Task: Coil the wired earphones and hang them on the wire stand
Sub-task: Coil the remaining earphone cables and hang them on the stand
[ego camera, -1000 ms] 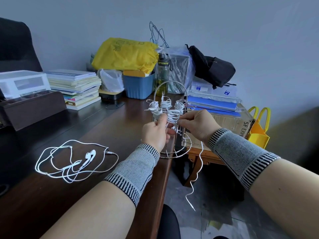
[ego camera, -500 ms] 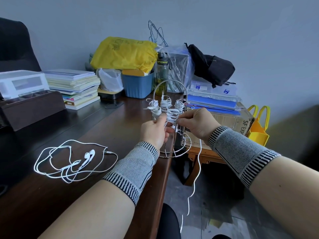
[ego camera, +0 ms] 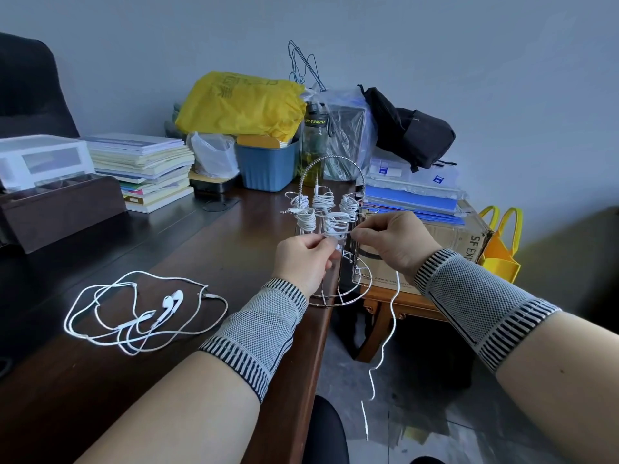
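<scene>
- Presently, both hands work at the wire stand (ego camera: 331, 229), which sits at the right edge of the worktop (ego camera: 201, 249); several coiled earphones (ego camera: 323, 200) already hang on its hooks.
- The left hand (ego camera: 303, 259) pinches the coil in progress (ego camera: 336, 224) with curled fingers, while the right hand (ego camera: 393, 241) pinches the cable beside it.
- The loose tail (ego camera: 385, 336) dangles past the worktop's edge; the person should feed it in under light tension, keeping loops even.
- A second, uncoiled set of earphones (ego camera: 144, 313) lies towards the worktop's near left.
</scene>
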A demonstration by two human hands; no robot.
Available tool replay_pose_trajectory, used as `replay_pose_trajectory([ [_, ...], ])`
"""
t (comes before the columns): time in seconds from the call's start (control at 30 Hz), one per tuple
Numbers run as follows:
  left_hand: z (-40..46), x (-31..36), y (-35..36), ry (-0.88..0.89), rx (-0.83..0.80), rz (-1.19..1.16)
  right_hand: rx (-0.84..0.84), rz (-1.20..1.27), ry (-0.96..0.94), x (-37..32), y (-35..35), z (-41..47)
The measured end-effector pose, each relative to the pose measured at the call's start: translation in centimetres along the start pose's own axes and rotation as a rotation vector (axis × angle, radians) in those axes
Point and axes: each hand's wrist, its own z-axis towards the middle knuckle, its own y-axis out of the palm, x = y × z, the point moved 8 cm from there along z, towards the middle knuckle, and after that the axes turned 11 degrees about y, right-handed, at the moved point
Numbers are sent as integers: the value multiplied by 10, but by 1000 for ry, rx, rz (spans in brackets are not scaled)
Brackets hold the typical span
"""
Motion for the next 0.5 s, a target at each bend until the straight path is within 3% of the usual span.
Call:
replay_pose_trajectory([
  [0.27, -3, 6, 2, 49, -9, 41, 50, -13, 114, 25, -32, -2],
  [0.43, -3, 3, 2, 30, 16, 44, 92, -143, 217, 29, -56, 0],
  [0.5, -2, 2, 2, 24, 22, 41, 126, -240, 174, 14, -64, -1],
])
